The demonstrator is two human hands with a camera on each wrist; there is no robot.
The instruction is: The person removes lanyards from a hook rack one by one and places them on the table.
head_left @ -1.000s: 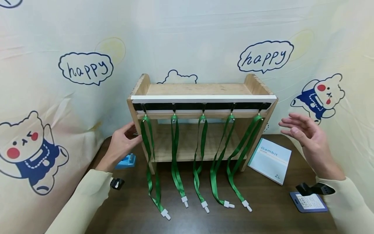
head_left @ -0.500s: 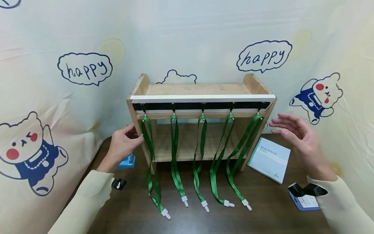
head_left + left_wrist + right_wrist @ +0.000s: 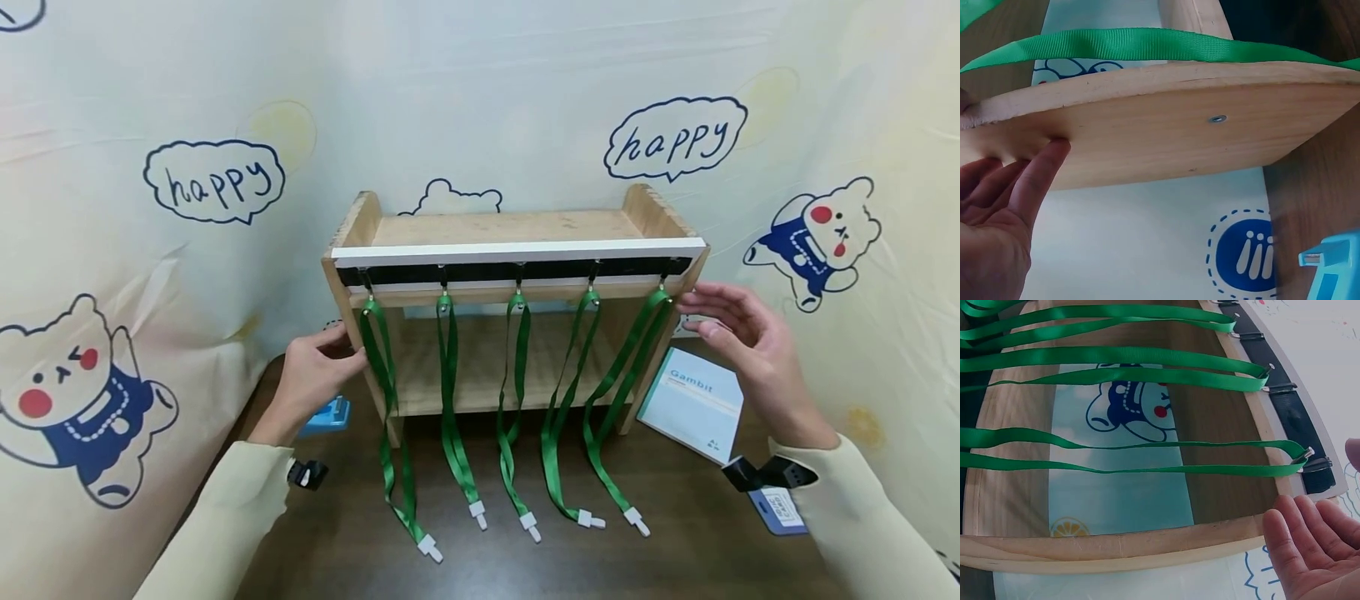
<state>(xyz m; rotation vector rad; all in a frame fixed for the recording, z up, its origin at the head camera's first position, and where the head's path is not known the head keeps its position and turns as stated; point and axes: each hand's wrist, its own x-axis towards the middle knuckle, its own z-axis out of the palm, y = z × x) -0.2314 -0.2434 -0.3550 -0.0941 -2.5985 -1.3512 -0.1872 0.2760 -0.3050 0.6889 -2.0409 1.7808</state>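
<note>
A small wooden shelf (image 3: 510, 364) stands on the dark table, with several green lanyards (image 3: 551, 454) hanging from clips along its black front strip (image 3: 480, 273). My left hand (image 3: 318, 375) holds the shelf's left side panel (image 3: 1147, 125), fingertips on the outer face and thumb at the front edge. On the other side, my right hand (image 3: 750, 354) has its fingers extended with the fingertips right at the right side panel (image 3: 1135, 547). White plastic clips (image 3: 430, 547) at the lanyards' lower ends lie on the table.
A pale blue booklet (image 3: 693, 404) marked "Gambit" lies right of the shelf. A blue card holder (image 3: 780, 510) is partly under the right wrist. A bright blue plastic object (image 3: 327, 414) sits behind the left wrist. A printed curtain (image 3: 480, 100) hangs behind.
My right hand has moved left, from apart from the shelf to its right side panel. The left hand keeps its place at the left panel.
</note>
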